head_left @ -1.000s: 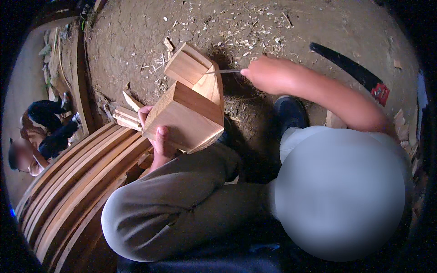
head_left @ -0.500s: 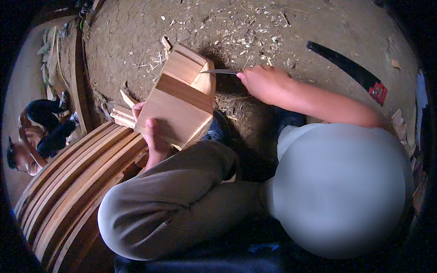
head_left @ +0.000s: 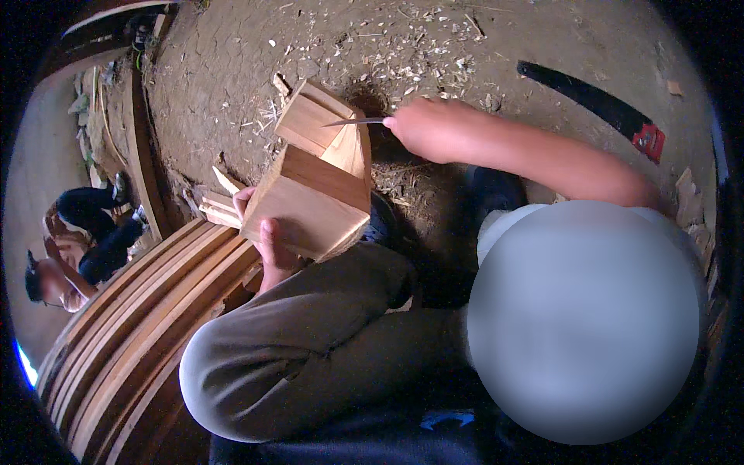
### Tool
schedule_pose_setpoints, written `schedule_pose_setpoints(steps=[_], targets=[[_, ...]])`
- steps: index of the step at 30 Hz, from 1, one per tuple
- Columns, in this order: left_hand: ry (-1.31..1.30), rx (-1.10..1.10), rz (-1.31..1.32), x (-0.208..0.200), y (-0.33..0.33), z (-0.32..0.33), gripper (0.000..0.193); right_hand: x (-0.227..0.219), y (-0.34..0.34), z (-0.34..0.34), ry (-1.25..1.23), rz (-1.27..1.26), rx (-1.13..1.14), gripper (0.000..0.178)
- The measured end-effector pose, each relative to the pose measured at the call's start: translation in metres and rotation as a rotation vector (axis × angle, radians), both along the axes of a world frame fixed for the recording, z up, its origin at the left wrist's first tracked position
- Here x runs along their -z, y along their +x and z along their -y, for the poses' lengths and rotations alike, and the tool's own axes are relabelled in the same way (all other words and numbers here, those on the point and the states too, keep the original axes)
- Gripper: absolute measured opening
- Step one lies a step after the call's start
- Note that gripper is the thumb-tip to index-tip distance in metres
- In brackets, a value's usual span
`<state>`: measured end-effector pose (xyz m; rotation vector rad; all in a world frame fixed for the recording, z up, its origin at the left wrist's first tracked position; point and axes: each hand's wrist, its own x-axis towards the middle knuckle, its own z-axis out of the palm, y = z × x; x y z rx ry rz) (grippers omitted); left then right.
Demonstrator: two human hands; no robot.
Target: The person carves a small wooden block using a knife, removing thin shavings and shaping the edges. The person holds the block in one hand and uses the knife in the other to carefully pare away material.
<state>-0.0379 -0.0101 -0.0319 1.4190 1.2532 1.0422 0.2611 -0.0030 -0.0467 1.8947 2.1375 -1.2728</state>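
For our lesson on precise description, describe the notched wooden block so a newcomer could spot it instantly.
Find the long stacked planks at left, then follow them up and right to the left hand. It grips the notched block, which the thin blade in the right hand overlaps in view. Unlike the planks, it is short and thick, with a deep notch cut into it.

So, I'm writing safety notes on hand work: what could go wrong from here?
The thin-bladed tool in the right hand might slip on the notched wooden block and nick the left hand, which grips that same block. The block might also twist under pressure, since only the left hand is seen gripping it. And the saw lying on the ground could scratch the right forearm if that arm swung outward.
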Motion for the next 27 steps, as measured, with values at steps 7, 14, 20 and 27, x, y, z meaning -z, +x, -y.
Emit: schedule_pose_setpoints(steps=[7,14,20,27], targets=[[-0.108,-0.131,0.116,-0.011,0.008,-0.003,0.068,0.008,0.021,0.013,-0.057,-0.023,-0.124,0.047],[-0.158,-0.102,0.195,0.004,-0.008,-0.003,0.068,0.033,-0.003,0.015,-0.007,0.148,0.088,0.046],[-0.026,0.007,-0.023,0.005,-0.006,0.0,0.08,0.042,0.025,-0.019,-0.077,0.09,0.232,0.044],[-0.06,0.023,0.031,-0.006,-0.005,-0.007,0.08,0.045,0.051,0.003,-0.016,-0.271,0.077,0.05]])
